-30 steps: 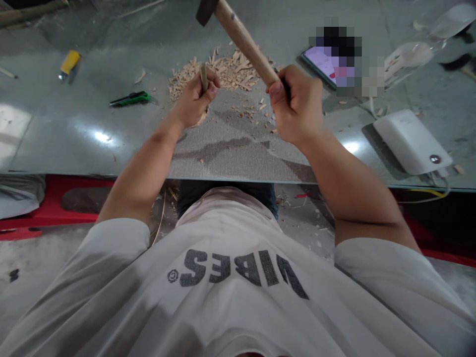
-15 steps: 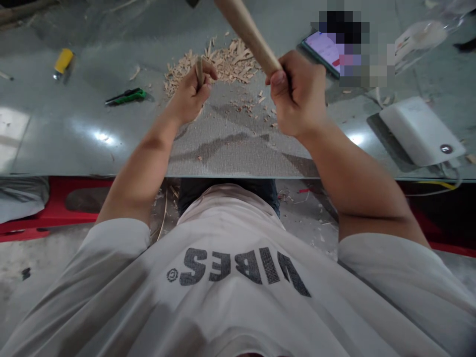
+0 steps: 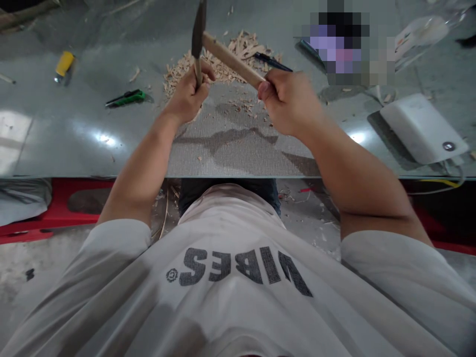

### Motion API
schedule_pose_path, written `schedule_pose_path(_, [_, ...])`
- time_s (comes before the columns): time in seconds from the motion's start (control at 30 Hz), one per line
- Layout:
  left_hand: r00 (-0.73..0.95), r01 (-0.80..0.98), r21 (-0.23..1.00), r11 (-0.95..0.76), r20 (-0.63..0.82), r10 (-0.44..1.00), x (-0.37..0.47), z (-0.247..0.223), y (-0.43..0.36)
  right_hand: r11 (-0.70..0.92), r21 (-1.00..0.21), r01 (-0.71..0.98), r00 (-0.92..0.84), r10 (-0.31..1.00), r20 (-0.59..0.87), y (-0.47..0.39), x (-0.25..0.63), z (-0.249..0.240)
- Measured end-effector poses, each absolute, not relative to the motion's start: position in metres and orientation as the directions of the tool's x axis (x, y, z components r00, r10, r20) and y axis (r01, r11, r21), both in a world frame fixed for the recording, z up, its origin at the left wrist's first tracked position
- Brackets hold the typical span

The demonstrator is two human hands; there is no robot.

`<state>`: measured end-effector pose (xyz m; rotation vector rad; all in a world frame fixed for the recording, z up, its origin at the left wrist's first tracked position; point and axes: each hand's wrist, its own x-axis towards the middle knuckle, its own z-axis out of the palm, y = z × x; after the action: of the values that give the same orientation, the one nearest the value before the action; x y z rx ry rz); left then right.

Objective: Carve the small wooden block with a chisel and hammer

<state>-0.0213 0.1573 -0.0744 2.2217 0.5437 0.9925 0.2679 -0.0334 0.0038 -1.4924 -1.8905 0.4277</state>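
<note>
My right hand [image 3: 288, 99] is closed round the lower end of the wooden handle of a hammer [image 3: 232, 57]. The dark hammer head [image 3: 199, 29] is over my left hand, at the top of a thin wooden stick [image 3: 198, 74]. My left hand [image 3: 189, 94] grips that stick upright; its lower end is hidden by the fingers. Pale wood chips [image 3: 241, 54] lie heaped just beyond both hands, on and around a grey textured mat [image 3: 230, 148].
A green cutter [image 3: 126, 98] and a yellow lighter [image 3: 64, 66] lie at the left. A dark pen-like tool [image 3: 273, 61] rests by the chips. At the right are a white box with a cable [image 3: 422, 129], a blurred-out phone and clear plastic [image 3: 422, 37]. The table edge [image 3: 241, 177] is near my body.
My right hand has brought the hammer down and left, so its head now meets the top of the stick. The dark pen-like tool has come into sight. My left hand has hardly moved.
</note>
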Motion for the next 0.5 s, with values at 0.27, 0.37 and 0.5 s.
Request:
schedule_pose_path(0.27, [0.518, 0.161, 0.662, -0.732, 0.575, 0.633, -0.020, -0.065, 0.143, 0.225, -0.683, 0.695, -0.068, 0.966, 0.248, -0.038, 0.259, 0.007])
schedule_pose_path(0.37, [0.550, 0.139, 0.659, -0.739, 0.570, 0.611, -0.023, -0.070, 0.152, 0.235, -0.684, 0.690, -0.066, 0.962, 0.265, -0.040, 0.257, 0.008])
schedule_pose_path(0.5, [0.573, 0.093, 0.645, -0.759, 0.589, 0.570, -0.025, -0.080, 0.168, 0.235, -0.696, 0.678, -0.024, 0.954, 0.299, -0.041, 0.254, 0.009])
